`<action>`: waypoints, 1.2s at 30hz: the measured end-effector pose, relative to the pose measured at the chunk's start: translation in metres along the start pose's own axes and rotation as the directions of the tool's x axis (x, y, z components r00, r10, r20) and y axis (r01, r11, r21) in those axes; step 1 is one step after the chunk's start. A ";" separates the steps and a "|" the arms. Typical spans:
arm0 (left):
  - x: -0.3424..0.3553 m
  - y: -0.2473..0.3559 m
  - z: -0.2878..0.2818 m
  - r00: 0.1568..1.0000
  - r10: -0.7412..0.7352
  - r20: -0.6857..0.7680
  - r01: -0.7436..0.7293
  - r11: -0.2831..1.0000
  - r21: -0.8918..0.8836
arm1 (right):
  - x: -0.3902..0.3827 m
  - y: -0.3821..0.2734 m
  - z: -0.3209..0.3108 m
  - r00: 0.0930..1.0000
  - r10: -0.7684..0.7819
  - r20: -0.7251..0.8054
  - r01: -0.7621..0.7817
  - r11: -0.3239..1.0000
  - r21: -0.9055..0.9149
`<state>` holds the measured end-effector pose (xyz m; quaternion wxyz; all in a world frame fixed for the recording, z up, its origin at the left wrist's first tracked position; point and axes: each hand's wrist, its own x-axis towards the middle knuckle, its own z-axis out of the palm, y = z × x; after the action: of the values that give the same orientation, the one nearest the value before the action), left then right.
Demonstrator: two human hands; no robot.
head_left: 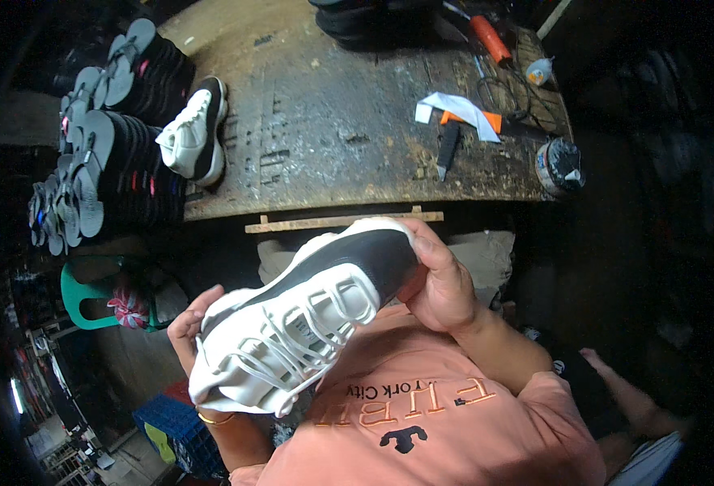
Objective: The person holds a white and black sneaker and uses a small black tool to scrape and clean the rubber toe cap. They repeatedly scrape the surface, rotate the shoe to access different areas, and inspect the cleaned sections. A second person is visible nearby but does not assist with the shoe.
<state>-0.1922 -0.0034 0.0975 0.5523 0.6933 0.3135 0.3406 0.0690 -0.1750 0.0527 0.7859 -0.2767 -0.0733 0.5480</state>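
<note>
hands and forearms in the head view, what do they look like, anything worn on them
The left hand and right hand wear no gloves. A thin gold-coloured bracelet is on the left wrist; the right shows none. The salmon-pink T-shirt has short sleeves, leaving the forearms bare.

"How's the light on your feed?"
"Dim; I see most brightness on the white shoe (304,316) and tabletop (325,97), plus a glaring strip (16,395) far left."
"Edges?"
"Black corners, fisheye-bent lines; the laces (334,316) look sharp."
</note>
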 end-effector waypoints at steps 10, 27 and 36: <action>0.035 0.088 0.017 0.941 -0.338 -0.034 0.280 0.829 -0.483 | -0.029 -0.026 0.043 0.960 -0.266 0.092 0.271 0.961 -0.053; 0.035 0.052 0.003 0.990 0.049 0.133 0.023 0.870 -0.492 | -0.030 -0.021 0.034 0.966 -0.250 0.064 0.251 0.968 -0.007; 0.025 0.013 0.027 0.999 0.004 -0.032 -0.023 0.790 -0.613 | 0.000 0.007 0.011 0.992 -0.116 -0.048 0.123 0.974 0.188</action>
<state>-0.1548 -0.0007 0.1091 0.7401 0.4740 0.1894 0.4378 0.0589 -0.1698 0.0581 0.8416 -0.2052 -0.0226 0.4992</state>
